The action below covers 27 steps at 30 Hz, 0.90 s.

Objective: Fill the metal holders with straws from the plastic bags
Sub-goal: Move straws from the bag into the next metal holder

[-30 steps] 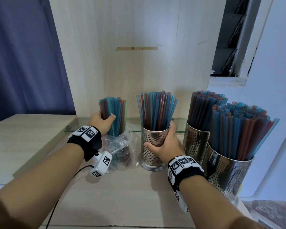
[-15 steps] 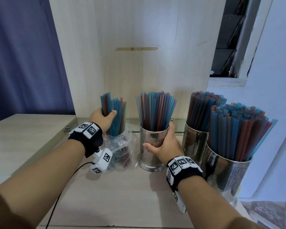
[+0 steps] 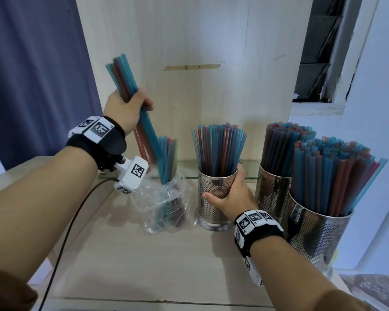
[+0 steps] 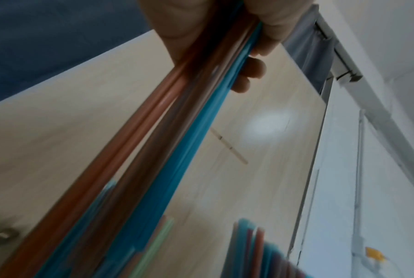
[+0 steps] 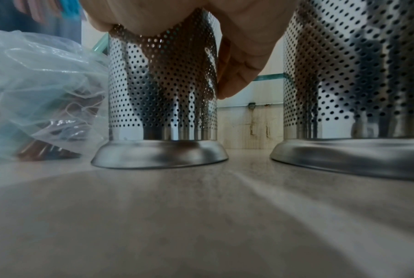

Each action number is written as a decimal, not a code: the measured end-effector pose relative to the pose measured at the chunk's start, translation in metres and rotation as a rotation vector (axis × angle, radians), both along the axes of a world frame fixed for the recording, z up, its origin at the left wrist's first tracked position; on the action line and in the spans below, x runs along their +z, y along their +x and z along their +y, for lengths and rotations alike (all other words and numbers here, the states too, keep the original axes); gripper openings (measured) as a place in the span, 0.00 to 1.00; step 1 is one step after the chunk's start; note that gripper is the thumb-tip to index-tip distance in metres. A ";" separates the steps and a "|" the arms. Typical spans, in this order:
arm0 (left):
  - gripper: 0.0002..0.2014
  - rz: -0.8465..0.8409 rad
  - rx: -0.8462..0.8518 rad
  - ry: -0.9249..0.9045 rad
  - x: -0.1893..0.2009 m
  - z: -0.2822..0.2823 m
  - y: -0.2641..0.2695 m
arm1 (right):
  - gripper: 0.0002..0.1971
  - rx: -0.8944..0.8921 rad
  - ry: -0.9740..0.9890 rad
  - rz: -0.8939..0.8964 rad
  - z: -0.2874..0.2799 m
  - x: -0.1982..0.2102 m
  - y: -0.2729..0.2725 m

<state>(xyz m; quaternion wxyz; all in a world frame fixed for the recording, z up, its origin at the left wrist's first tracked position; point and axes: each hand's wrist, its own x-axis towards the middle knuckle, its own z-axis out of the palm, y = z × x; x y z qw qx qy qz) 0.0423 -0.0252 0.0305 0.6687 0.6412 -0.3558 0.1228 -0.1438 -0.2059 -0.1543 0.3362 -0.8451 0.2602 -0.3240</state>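
Observation:
My left hand (image 3: 127, 108) grips a bundle of blue and reddish straws (image 3: 130, 95), raised and tilted above the clear plastic bag (image 3: 166, 203); the left wrist view shows the same bundle (image 4: 177, 131) running down from my fingers (image 4: 251, 73). More straws (image 3: 167, 158) stand in the bag. My right hand (image 3: 230, 194) is wrapped round the middle perforated metal holder (image 3: 211, 198), which stands partly filled with straws (image 3: 219, 149). The right wrist view shows that holder (image 5: 163, 94) upright on the counter, my palm against its upper wall.
Two fuller metal holders (image 3: 272, 189) (image 3: 317, 234) stand close on the right, one of them (image 5: 358, 75) in the right wrist view. A wooden back panel (image 3: 189, 41) rises behind. A black cable (image 3: 61, 250) trails off the left wrist. A glass shelf edge (image 3: 249, 176) runs behind the holders.
My left hand has lifted a bundle of straws up and out of the bag, tilting it. The right hand has stayed on the middle holder.

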 end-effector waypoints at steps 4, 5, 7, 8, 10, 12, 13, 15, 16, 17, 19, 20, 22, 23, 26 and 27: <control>0.21 0.039 -0.042 -0.154 0.020 0.013 -0.013 | 0.62 0.007 0.000 -0.004 0.001 0.001 0.000; 0.20 0.059 -0.066 -0.212 0.024 0.015 -0.019 | 0.62 0.009 0.004 -0.006 0.001 0.001 -0.001; 0.16 0.117 -0.114 -0.315 0.027 0.018 -0.031 | 0.63 0.015 0.018 -0.012 0.000 0.001 -0.001; 0.16 0.147 -0.131 -0.342 0.028 0.019 -0.038 | 0.63 0.018 0.024 -0.015 0.000 0.001 -0.001; 0.16 0.174 -0.161 -0.353 0.023 0.021 -0.052 | 0.63 0.026 0.036 -0.024 0.001 0.002 -0.002; 0.17 0.163 -0.174 -0.289 0.009 0.021 -0.063 | 0.64 0.031 0.042 -0.033 0.001 0.002 -0.002; 0.18 0.148 -0.181 -0.240 -0.002 0.021 -0.067 | 0.63 0.032 0.042 -0.036 0.001 0.002 -0.001; 0.20 0.098 -0.175 -0.112 -0.032 0.022 -0.072 | 0.63 0.030 0.041 -0.037 0.000 0.001 -0.001; 0.21 0.070 -0.153 -0.031 -0.047 0.022 -0.075 | 0.63 0.027 0.044 -0.034 0.000 0.001 0.000; 0.21 0.054 -0.132 0.038 -0.062 0.022 -0.078 | 0.63 0.025 0.047 -0.029 0.000 0.001 0.000; 0.18 0.047 -0.125 0.130 -0.092 0.021 -0.084 | 0.64 0.019 0.047 -0.023 0.000 0.001 0.000; 0.16 0.057 -0.135 0.168 -0.108 0.020 -0.086 | 0.64 0.016 0.045 -0.023 0.000 0.001 0.000; 0.14 0.086 -0.162 0.253 -0.139 0.018 -0.086 | 0.63 0.012 0.042 -0.020 0.000 0.000 0.001; 0.13 0.103 -0.174 0.281 -0.150 0.018 -0.085 | 0.63 0.009 0.039 -0.013 0.000 0.000 0.001; 0.11 0.142 -0.170 0.257 -0.162 0.016 -0.080 | 0.64 -0.006 0.028 0.002 -0.001 -0.001 0.001; 0.11 0.142 -0.160 0.224 -0.160 0.015 -0.079 | 0.64 -0.007 0.028 0.007 -0.001 -0.001 0.002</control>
